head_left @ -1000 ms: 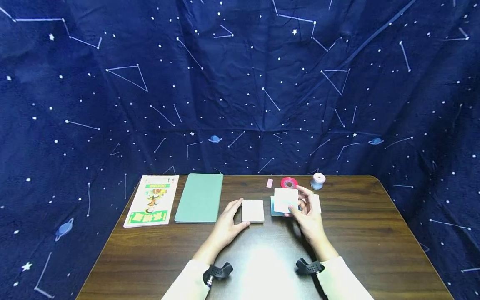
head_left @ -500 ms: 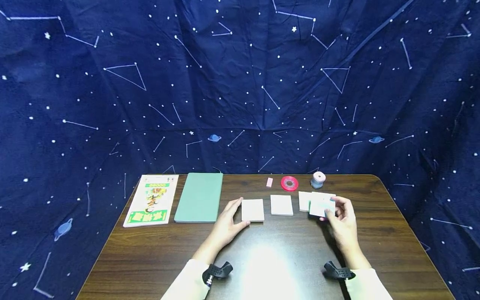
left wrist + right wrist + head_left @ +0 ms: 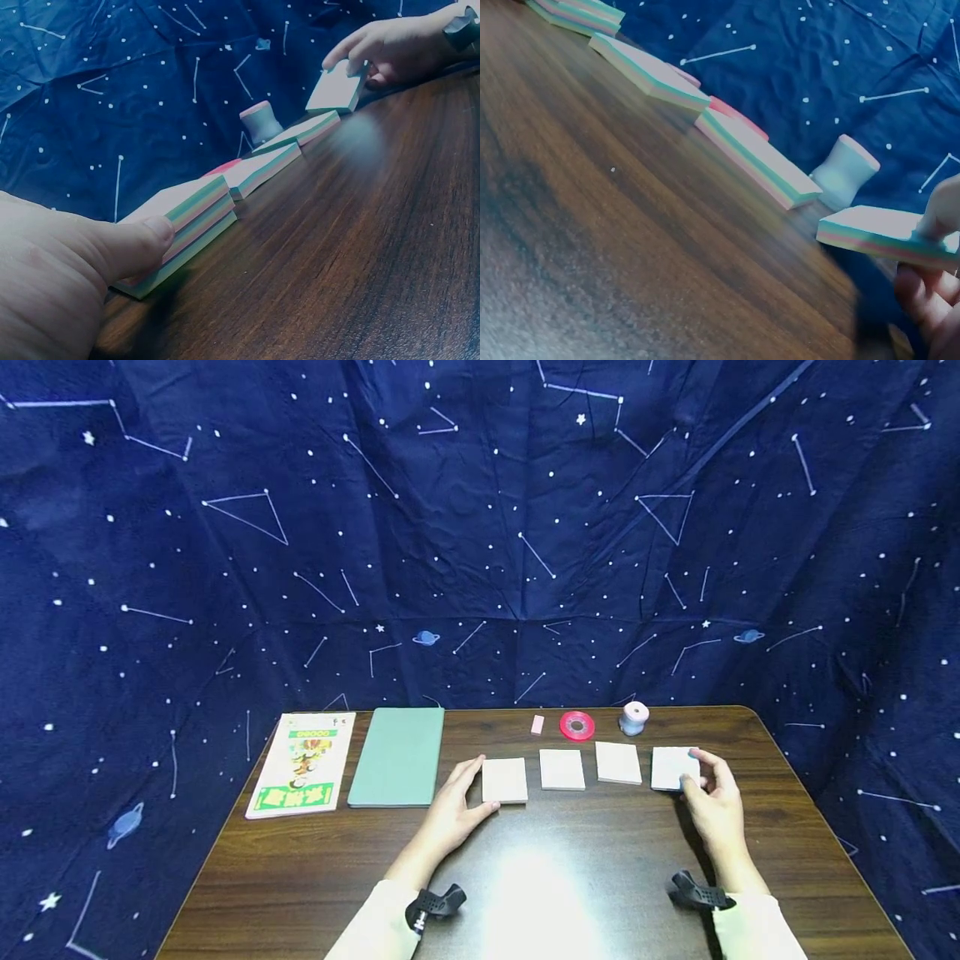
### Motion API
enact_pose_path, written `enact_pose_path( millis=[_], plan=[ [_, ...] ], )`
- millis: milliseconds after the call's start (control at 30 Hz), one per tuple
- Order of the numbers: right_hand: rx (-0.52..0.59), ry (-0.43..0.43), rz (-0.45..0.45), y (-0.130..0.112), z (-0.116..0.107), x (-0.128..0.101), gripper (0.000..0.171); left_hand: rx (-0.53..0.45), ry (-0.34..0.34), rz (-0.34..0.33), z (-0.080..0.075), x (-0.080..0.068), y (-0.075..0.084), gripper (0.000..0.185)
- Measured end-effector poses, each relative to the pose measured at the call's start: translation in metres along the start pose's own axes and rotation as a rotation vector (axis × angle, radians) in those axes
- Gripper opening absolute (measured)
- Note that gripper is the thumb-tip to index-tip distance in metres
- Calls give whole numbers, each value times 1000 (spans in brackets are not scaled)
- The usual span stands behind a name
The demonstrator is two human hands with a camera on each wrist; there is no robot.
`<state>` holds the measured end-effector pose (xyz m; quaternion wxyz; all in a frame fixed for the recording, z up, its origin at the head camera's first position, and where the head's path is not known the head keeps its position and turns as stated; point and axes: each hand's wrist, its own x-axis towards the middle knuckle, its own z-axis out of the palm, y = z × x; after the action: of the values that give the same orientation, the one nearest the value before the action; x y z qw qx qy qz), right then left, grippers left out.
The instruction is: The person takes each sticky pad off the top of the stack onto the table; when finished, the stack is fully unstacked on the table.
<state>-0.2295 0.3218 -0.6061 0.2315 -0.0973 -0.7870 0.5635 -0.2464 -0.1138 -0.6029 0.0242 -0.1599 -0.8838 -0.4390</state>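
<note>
**Fourth pad going down at the row's right end**

We hold the pad (image 3: 672,767) in our right hand (image 3: 716,802), fingers pinching its right edge, one side tilted just off the table (image 3: 570,877). We judge it light, stiff as a block, loose sheets apt to fan; best taken by opposite edges. Three pads (image 3: 562,769) lie in a row to its left. Our left hand (image 3: 450,814) rests relaxed, thumb pressing the leftmost pad (image 3: 504,779). Tape (image 3: 577,726) and spool (image 3: 634,718) sit behind.

A dark wooden table (image 3: 525,877) carries a picture book (image 3: 302,764) and a green folder (image 3: 397,756), both beyond the left fingers (image 3: 471,770). Three paper pads (image 3: 562,769) lie in a row between the two hands' fingers. Past them sit a pink eraser (image 3: 537,724), a red tape roll (image 3: 577,726) and a small spool (image 3: 634,718).
</note>
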Motion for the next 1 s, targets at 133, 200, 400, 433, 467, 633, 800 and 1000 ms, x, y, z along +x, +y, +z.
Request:
enact_pose_path(
  millis=[133, 200, 400, 433, 467, 633, 800, 1000],
  plan=[
    [-289, 6, -42, 4, -1, 3, 46, 2, -1, -4, 1, -1, 0, 85],
    [-378, 1, -45, 4, 0, 3, 46, 2, 0, -5, 1, 0, -1, 85],
    [-444, -16, -36, 2, 4, 0, 46, 9, 0, 4, 2, 0, -2, 86],
    [-453, -16, -35, 1, 5, -1, 46, 6, 4, 10, 2, 0, -2, 86],
    [-469, -14, -33, 0, 6, -1, 46, 5, 9, 20, 2, 0, -2, 85],
    [-555, -3, -30, -1, 9, -4, 46, 23, 50, 101, 6, 0, -10, 83],
    [-564, 16, -31, 1, 5, -3, 45, 7, 54, 90, 4, -1, -4, 85],
    [-496, 24, 4, 2, 1, -1, 46, 25, 58, 85, 4, 0, -3, 84]
  ],
)
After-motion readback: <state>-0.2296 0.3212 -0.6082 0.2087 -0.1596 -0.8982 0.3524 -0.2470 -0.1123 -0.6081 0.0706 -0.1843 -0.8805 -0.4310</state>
